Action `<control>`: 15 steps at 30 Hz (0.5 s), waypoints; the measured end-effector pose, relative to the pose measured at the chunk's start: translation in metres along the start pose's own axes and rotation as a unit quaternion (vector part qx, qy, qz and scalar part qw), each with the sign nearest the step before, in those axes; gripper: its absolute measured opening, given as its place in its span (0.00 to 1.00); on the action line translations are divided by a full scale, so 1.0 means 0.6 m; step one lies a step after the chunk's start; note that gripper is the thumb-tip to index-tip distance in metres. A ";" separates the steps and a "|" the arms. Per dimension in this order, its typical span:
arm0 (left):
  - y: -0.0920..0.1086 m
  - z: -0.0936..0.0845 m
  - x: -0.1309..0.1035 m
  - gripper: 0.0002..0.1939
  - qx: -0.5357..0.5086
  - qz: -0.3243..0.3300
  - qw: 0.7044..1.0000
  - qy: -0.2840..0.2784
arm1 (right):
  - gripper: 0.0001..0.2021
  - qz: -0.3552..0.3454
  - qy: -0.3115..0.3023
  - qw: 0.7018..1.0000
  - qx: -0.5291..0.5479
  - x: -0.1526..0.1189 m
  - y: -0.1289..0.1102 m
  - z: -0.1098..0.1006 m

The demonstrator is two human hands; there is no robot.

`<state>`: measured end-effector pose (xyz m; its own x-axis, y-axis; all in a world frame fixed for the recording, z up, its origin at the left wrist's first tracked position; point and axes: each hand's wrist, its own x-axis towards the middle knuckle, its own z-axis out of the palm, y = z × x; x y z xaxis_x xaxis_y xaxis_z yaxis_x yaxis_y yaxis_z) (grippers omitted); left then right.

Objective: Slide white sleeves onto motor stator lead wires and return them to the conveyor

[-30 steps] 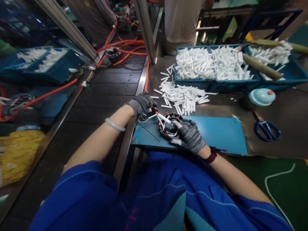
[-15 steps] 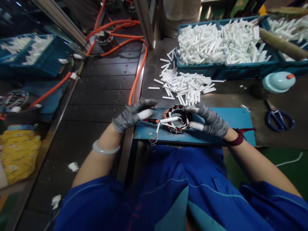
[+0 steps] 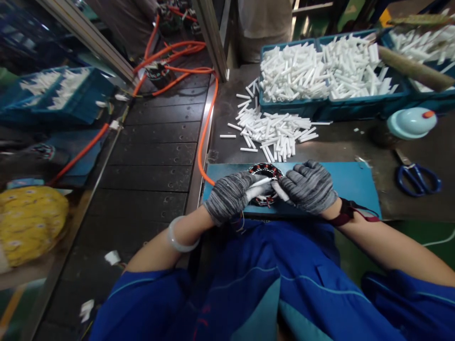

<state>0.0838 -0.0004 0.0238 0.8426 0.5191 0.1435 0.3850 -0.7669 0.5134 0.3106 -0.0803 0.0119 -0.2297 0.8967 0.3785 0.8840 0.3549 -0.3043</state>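
A ring-shaped motor stator [image 3: 263,169] with dark, orange and white windings lies on a blue board [image 3: 350,187]. My left hand [image 3: 231,194], in a grey striped glove with pale fingertips, is closed on a white sleeve tube [image 3: 261,182] over the ring's front left part. At the ring's right side my right hand [image 3: 307,188], gloved alike, has its thumb and forefinger pinched together near the tube's end. They seem to grip a thin wire there, largely hidden by the fingers. Both hands cover much of the ring's front.
Loose white tubes [image 3: 279,132] lie behind the board. Beyond them stand blue bins [image 3: 295,108] full of such tubes. Blue-handled scissors [image 3: 417,179] and a light-blue-lidded bottle [image 3: 410,123] are at right. Along the slatted line [image 3: 156,161] at left runs an orange cable [image 3: 208,128].
My left hand has come right and closed on the white tube. My right hand has gone from spread fingers at the ring's side to a pinch at the tube's end.
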 end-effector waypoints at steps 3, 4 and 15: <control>0.019 0.018 0.008 0.19 0.025 -0.009 1.000 0.008 | 0.23 0.197 -0.064 0.932 0.296 -0.001 -0.002 -0.001; 0.022 0.026 0.012 0.19 0.029 -0.012 0.999 0.007 | 0.26 0.248 -0.082 0.884 0.388 -0.002 -0.002 -0.001; 0.007 0.036 0.004 0.21 -0.074 -0.055 0.995 -0.042 | 0.21 0.228 -0.035 0.906 0.355 -0.041 0.045 -0.031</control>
<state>0.0956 -0.0105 0.0081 0.8292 0.5588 0.0110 0.4229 -0.6401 0.6414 0.3477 -0.0977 0.0105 0.0470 0.9986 0.0226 0.4134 0.0011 -0.9106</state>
